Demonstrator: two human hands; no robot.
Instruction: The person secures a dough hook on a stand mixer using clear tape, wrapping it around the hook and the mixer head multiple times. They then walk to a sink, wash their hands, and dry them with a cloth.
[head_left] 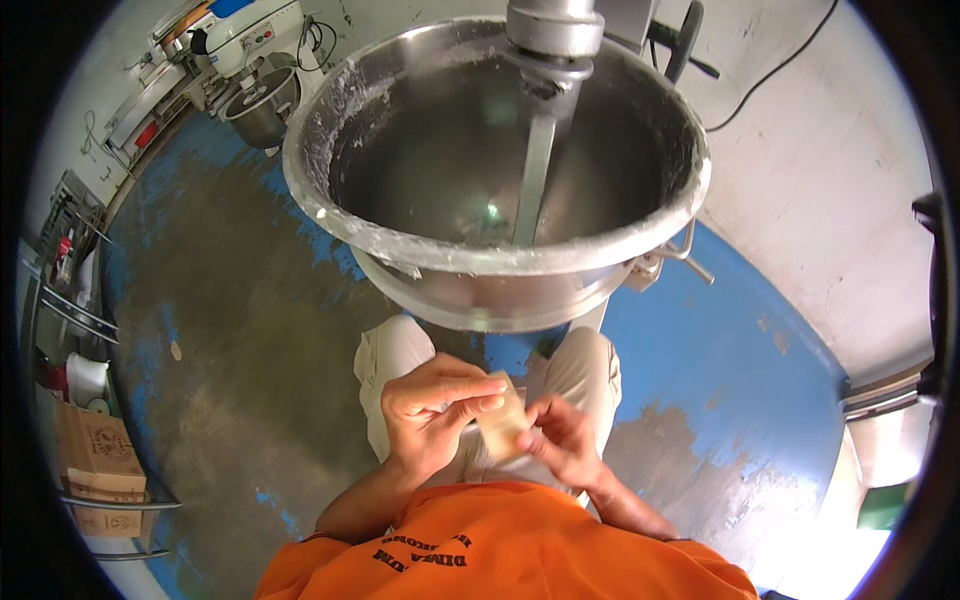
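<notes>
The left hand (430, 400) pinches the far end of a beige piece (504, 422) with its fingers. The piece is located centrally, on the near side of the bowl (480, 260); the right hand (568, 440) grasps its right edge with its fingers.

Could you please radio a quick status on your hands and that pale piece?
Left hand pinching the upper end of the pale flat piece. Right hand touching its right side. Large metal bowl ahead, apart from both.
</notes>
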